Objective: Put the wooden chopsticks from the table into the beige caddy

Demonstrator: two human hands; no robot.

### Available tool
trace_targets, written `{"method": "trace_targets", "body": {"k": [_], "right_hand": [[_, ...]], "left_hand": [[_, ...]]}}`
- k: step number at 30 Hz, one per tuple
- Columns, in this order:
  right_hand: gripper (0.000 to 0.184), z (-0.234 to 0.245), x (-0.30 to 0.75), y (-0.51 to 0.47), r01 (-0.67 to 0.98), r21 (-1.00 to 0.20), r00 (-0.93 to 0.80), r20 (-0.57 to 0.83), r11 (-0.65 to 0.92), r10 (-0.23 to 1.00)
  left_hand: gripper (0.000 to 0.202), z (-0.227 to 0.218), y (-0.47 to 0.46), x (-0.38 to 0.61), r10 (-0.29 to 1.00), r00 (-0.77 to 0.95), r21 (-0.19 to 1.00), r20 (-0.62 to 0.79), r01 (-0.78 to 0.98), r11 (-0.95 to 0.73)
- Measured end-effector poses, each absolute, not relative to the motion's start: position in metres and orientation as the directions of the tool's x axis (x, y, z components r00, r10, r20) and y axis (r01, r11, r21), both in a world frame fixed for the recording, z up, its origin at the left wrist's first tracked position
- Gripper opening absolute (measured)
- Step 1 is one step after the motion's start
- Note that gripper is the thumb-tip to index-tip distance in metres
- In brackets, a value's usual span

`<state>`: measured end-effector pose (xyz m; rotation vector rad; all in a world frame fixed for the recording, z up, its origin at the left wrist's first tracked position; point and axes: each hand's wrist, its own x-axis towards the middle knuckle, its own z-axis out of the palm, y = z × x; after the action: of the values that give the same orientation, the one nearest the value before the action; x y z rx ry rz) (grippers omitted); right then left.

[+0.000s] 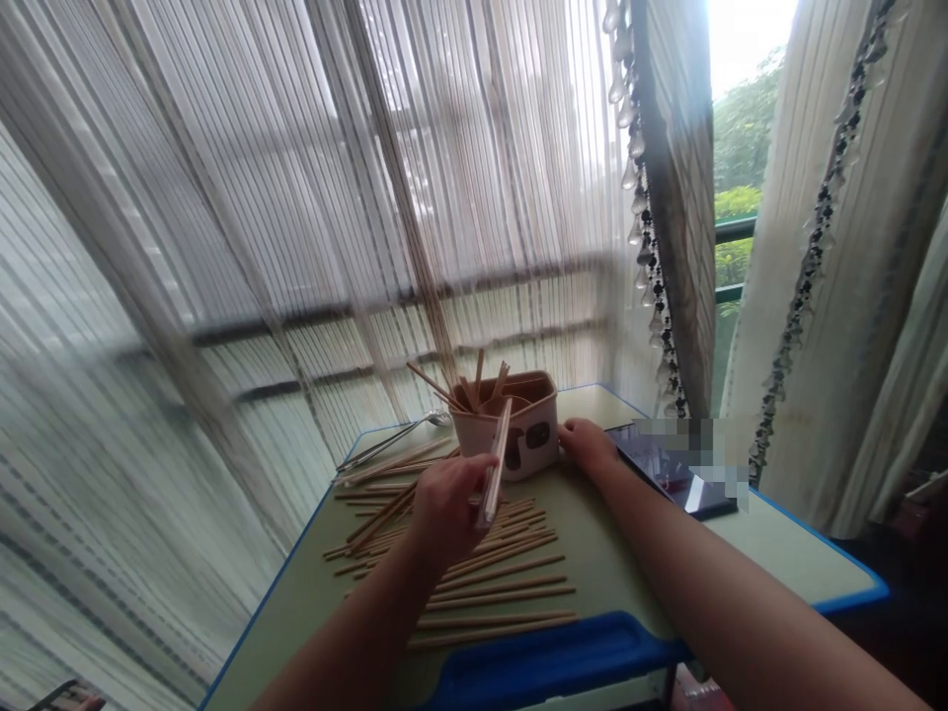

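Left hand (444,509), at frame centre, is closed around a single chopstick (496,464), held tilted just in front of the container (518,425). Right hand (587,442) rests against the container's right side; its grip cannot be determined. The container stands at centre on the worktop (777,558) and holds several chopsticks. Loose chopsticks (489,578) lie spread below it. Metal spoons (392,441) lie left of the container.

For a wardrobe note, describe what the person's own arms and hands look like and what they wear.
Both forearms are bare as far as the frame shows: no sleeves, gloves or watch in view. The left hand and right hand show no rings or markings that can be made out; the picture is slightly blurred.
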<state>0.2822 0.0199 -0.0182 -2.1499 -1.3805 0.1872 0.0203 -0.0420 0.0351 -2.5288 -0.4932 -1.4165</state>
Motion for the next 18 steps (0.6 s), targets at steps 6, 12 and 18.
{"method": "trace_targets", "body": {"k": [6,12,18], "right_hand": [[0.038,-0.0168,0.2811,0.0189,0.789,-0.531,0.46,0.174,-0.31,0.871],[0.038,-0.0148,0.2806,0.0179,0.789,-0.534,0.455,0.177,-0.303,0.873],[0.039,-0.0135,0.2806,0.0167,0.787,-0.535,0.453,0.164,-0.307,0.876]], "left_hand": [[0.025,0.0371,-0.0427,0.0205,0.15,0.533,-0.072,0.833,0.373,-0.925],[0.026,0.0365,-0.0433,0.0229,0.149,0.549,-0.076,0.822,0.365,-0.928],[0.029,0.0361,-0.0431,0.0223,0.166,0.537,-0.056,0.827,0.373,-0.926]]}}
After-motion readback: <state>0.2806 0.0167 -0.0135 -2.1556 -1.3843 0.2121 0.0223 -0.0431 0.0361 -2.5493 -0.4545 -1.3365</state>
